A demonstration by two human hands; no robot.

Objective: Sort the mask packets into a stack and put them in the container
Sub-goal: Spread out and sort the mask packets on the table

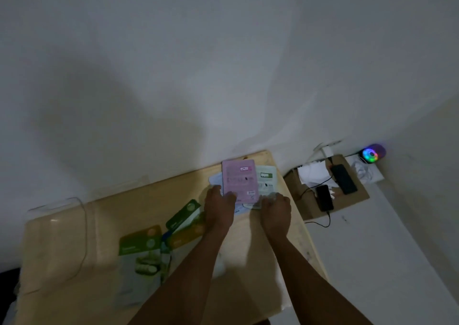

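A pale wooden table [74, 262] carries a clear plastic container [57, 215] at its left edge. Green-topped mask packets [141, 257] lie near the middle. At the far right corner, the left hand [219, 207] pinches a pink mask packet [239, 180]; the right hand [275, 209] pinches a pale green packet [267, 180] beside it.

My desk [248, 245] lies bare between my forearms and along its near right edge, so I can pass there. Green packets [141, 255] crowd the near middle, a clear container [59, 215] blocks the far left corner, and fanned packets [239, 180] fill the far right corner.
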